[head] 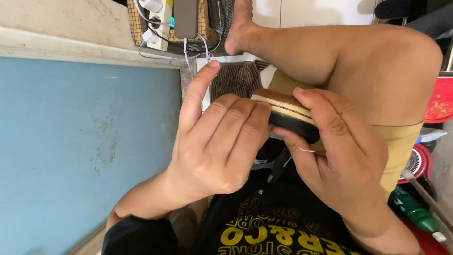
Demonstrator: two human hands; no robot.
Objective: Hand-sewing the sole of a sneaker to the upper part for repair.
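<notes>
Both my hands hold a shoe sole [283,109] in front of my bent leg; it has brown, cream and black layers. My left hand [217,141] has three fingers curled over the sole's left end, and one finger sticks straight up. My right hand [339,156] grips the sole's right end with the thumb laid across the top. A thin pale thread [306,150] is looped around one finger of my right hand. Just below the sole, a dark tool handle [278,166] lies on my lap, partly hidden by my hands.
A blue surface [85,141] fills the left side. At the top, a white power strip [158,23] and a phone [185,18] with cables sit on a checked mat. A striped cloth [236,78] lies near my foot. Red round things [441,101] and a green bottle [415,212] are at the right.
</notes>
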